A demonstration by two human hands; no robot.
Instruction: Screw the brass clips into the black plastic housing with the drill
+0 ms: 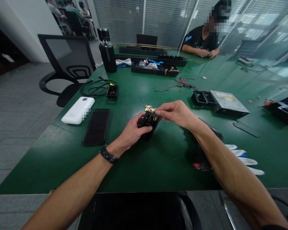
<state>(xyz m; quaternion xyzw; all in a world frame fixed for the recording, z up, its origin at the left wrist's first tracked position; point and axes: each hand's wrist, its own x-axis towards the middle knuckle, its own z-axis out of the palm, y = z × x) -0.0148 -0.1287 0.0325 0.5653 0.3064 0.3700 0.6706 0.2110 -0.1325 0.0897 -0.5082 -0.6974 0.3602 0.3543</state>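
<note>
A small black box (148, 123) with brass-coloured contacts inside is gripped by my left hand (134, 129), its thumb across the near side. Brass-coloured metal pieces (148, 108) show at the far edge of the box. My right hand (174, 113) has thumb and forefinger pinched at the box's upper right corner, by one brass piece; whether the fingertips grip that piece is too small to tell. The box is tilted and held over the green table (124, 172).
To the left lie a black phone (97, 127), a white power bank (78, 110), another black box (112, 92) and a cable (93, 88). White gloves (251, 161) lie near my right forearm. Farther off are a metal-topped unit (230, 102), a bottle (108, 54) and a seated person (201, 41).
</note>
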